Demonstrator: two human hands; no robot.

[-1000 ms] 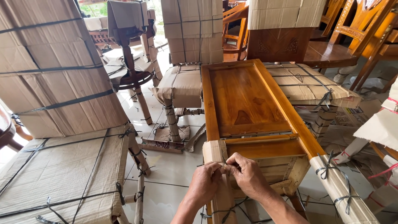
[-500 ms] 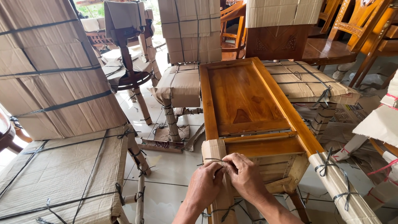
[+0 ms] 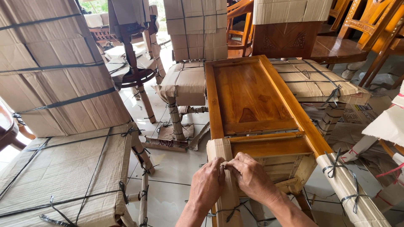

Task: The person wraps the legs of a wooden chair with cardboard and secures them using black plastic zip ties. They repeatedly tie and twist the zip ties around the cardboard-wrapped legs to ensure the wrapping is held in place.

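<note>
A polished wooden chair [image 3: 252, 98] lies tilted in front of me, its panelled back pointing away. Its near left leg [image 3: 221, 151] is wrapped in brown cardboard; the right leg [image 3: 349, 189] is wrapped too and tied with black strapping. My left hand [image 3: 207, 183] and my right hand [image 3: 249, 175] meet on the left leg's cardboard wrap, fingers pinched together on a thin black strap at its edge. More strap [image 3: 229, 210] crosses the leg below my hands.
Cardboard-wrapped furniture bound with black straps stands all round: a big parcel [image 3: 54, 75] at left, a flat one [image 3: 63, 176] below it, wrapped stools [image 3: 185, 84] ahead, another [image 3: 311, 80] at right. Bare wooden chairs [image 3: 357, 29] stand at the back right. White tiled floor [image 3: 172, 168] shows between.
My hands have stayed on the left leg's wrap, with the fingers shifting slightly and drawing closer together on the strap. The view has dipped a little.
</note>
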